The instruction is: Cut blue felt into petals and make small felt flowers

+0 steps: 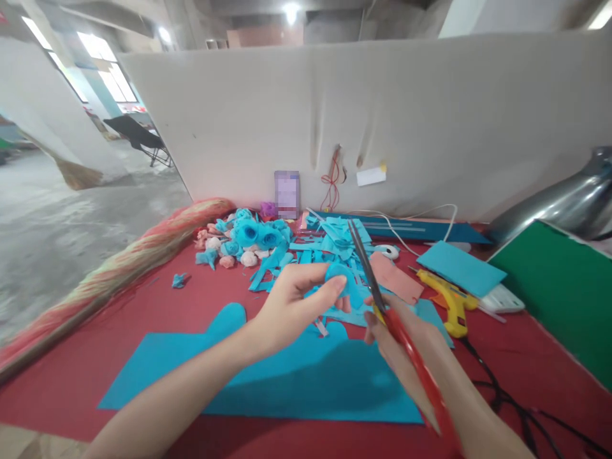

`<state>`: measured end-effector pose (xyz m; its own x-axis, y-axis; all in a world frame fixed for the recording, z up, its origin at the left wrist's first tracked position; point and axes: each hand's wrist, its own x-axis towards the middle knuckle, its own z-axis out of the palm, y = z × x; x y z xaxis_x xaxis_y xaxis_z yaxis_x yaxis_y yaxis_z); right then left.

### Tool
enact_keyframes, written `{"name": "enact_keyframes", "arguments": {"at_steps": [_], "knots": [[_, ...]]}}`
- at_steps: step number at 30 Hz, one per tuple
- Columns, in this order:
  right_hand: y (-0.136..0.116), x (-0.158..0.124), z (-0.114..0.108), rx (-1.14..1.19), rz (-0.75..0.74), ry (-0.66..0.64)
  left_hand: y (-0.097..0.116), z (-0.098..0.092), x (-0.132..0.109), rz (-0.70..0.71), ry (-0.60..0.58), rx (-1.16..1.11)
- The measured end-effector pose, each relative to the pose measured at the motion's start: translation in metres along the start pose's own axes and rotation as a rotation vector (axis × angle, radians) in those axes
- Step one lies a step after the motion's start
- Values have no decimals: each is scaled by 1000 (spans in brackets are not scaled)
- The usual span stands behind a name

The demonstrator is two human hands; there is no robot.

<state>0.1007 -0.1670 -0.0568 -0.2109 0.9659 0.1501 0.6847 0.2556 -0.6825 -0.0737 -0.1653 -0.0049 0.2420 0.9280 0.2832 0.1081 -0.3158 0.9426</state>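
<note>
My left hand (296, 305) pinches a small piece of blue felt (345, 280) between thumb and fingers, above a large blue felt sheet (268, 376) on the red table cover. Red-handled scissors (382, 306) sit in my right hand (406, 347), which grips them with the blades closed and pointing up and away, right beside the held piece. Behind both hands lies a heap of blue felt strips and scraps (325, 245).
Blue, pink and white felt flowers (243, 242) are piled at the back left. A yellow glue gun (449, 299) with a black cord, a pink felt piece (396, 277), a blue sheet (461, 268) and a green board (564, 293) lie right. A white partition (382, 115) stands behind.
</note>
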Motion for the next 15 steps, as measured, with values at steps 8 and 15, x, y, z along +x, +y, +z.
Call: {"name": "enact_keyframes", "arguments": {"at_steps": [8, 15], "knots": [[60, 46, 12, -320, 56, 48, -2, 4, -3, 14, -10, 24], [35, 42, -14, -115, -134, 99, 3, 4, -2, 20, -156, 154]]}}
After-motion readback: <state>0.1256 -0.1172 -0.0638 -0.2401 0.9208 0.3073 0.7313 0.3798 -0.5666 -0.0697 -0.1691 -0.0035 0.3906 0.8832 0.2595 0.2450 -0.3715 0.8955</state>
